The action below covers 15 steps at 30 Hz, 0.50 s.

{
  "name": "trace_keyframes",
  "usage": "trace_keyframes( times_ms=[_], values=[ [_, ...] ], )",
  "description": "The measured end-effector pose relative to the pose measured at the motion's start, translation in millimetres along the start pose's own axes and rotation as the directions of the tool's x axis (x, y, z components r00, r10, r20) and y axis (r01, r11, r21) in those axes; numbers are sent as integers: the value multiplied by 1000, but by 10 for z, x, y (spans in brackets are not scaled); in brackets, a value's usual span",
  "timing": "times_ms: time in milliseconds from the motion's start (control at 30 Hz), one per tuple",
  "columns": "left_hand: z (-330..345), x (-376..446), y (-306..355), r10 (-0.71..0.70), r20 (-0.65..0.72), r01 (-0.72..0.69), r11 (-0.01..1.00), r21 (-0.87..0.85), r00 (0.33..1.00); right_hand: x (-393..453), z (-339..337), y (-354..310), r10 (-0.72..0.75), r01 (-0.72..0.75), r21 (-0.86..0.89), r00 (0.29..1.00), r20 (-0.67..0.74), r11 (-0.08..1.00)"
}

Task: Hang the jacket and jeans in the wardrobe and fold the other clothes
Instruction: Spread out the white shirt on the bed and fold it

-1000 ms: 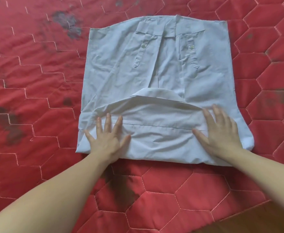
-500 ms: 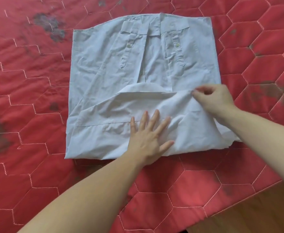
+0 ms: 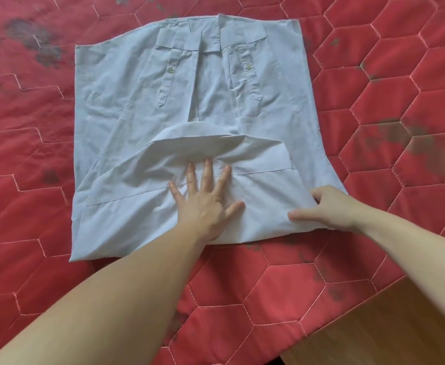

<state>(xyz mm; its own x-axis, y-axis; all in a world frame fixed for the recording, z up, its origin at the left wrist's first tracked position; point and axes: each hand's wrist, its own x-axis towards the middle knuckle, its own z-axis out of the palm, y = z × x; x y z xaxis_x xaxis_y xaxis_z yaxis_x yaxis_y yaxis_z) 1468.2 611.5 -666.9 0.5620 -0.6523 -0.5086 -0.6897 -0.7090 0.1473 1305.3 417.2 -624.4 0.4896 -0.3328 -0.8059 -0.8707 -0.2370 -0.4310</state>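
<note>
Shirt [image 3: 142, 119] fabric, pale blue and creased, is spread flat on a red quilt [image 3: 400, 106] that is stitched in a hexagon pattern and marked with dark, worn patches. The sleeves are folded inward over the body of the garment, so that two buttoned cuffs [image 3: 167, 75] are seen lying side by side near the far edge. The near part of the shirt is doubled back over itself, and the collar [image 3: 189, 133] is seen as a curved band on top of that fold.

The left hand [image 3: 205, 201] is laid palm down on the near, folded part, close to its middle; its fingers are straight and spread apart, and nothing is gripped by it. The right hand [image 3: 329, 206] is placed at the near right corner of the shirt, where the cloth is pinched between the thumb and the curled fingers and is lifted a little off the quilt. The two hands are held near each other but apart.

At the lower right, the edge of the quilt is reached, and a strip of light brown wooden floor [image 3: 374, 325] is seen beyond it.
</note>
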Motion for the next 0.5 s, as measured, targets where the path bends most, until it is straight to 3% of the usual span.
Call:
trace_keyframes(
  times_ms=[67,133,167,233,267,367,500],
  values=[
    [-17,26,-4,-3,3,3,1000,-1,1000,-3,-36,30,7,-7,-10,998,55,1000],
    [-26,40,-5,-1,14,1,1000,1,1000,-5,-46,21,5,-8,119,999,32,993],
    [-27,47,-8,1,19,-1,1000,1,1000,-4,-45,4,-1,12,283,999,-40,959],
    [-29,50,-9,4,27,-5,1000,2,1000,-12,-70,2,90,95,619,961,-261,780],
    [-37,48,-7,3,22,-3,1000,6,1000,-26,-97,27,157,151,676,915,-372,721],
    [-53,9,78,42,-26,-41,998,39,999,-98,-120,167,168,202,563,827,-536,802],
    [-68,-134,525,363,-81,-362,932,26,928,-197,-53,289,142,190,463,794,-591,866]
  ],
)
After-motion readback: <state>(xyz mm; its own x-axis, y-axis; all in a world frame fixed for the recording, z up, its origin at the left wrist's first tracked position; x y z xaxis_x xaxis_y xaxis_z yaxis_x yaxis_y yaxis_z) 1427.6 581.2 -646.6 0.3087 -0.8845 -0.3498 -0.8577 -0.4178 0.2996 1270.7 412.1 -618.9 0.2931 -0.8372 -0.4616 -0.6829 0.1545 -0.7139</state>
